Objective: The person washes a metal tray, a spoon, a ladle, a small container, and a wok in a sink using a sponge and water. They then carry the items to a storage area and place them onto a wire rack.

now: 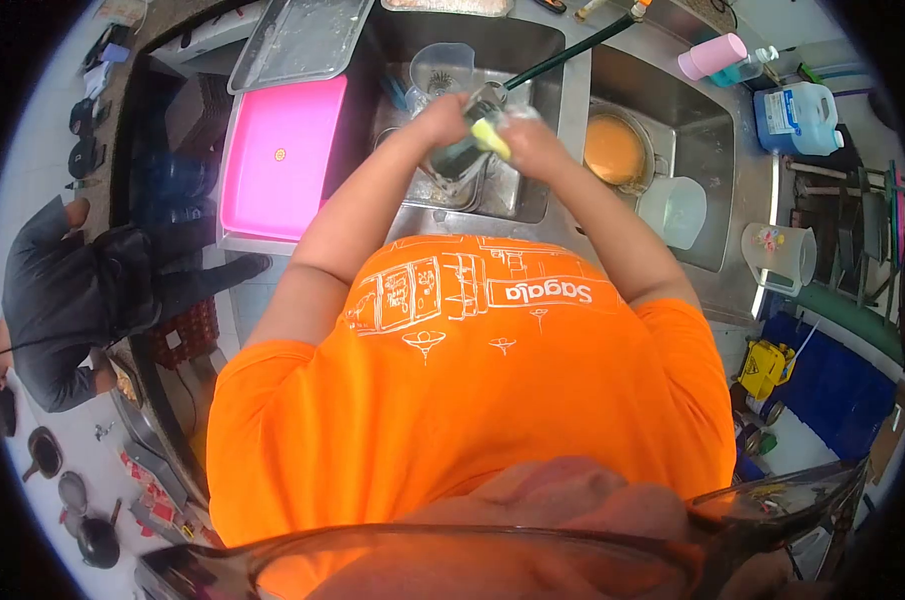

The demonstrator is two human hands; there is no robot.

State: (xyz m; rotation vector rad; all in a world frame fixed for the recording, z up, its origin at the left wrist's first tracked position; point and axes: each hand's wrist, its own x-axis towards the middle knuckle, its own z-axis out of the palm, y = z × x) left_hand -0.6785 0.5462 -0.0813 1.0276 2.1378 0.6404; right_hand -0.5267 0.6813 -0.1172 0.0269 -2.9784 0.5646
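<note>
Over the left sink basin [533, 205], my left hand [443, 120] is closed on the rim of a clear container [458, 160]. My right hand [531, 145] is closed round a yellow sponge [491, 138] with some white foam, pressed near the container's edge. Motion blurs both hands slightly. Behind them a clear plastic jug [443, 66] lies in the same basin, and a metal tray [458, 198] is partly visible under the container. A dark green hose [573, 52] reaches over the basin to a spot near my hands.
A pink tray [281, 160] and a metal tray [301, 45] lie left. The right basin holds a pot of orange liquid [616, 148] and a translucent container [675, 212]. A blue jug [799, 118] stands right. Another person [63, 290] is at the far left.
</note>
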